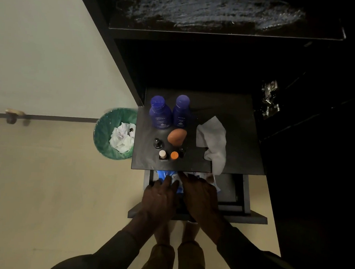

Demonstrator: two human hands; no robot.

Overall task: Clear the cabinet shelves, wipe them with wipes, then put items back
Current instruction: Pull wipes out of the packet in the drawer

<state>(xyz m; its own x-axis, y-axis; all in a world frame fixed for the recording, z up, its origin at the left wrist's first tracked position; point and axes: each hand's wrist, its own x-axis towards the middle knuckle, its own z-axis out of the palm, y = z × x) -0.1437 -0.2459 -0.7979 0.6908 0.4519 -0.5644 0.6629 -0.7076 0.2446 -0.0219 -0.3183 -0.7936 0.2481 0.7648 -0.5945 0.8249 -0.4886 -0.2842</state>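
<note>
Both the left hand [160, 197] and right hand [200, 195] grip the blue wipes pack [165, 178] in the drawer [245, 198].

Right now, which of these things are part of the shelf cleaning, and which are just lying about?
Part of the job:
- dark shelf
- white wipe lying on it
- two blue bottles
- orange sponge
- small bottles
- blue wipes pack in the open drawer, under both hands

Just lying about:
- green bin of crumpled tissues
- metal hinge
</note>
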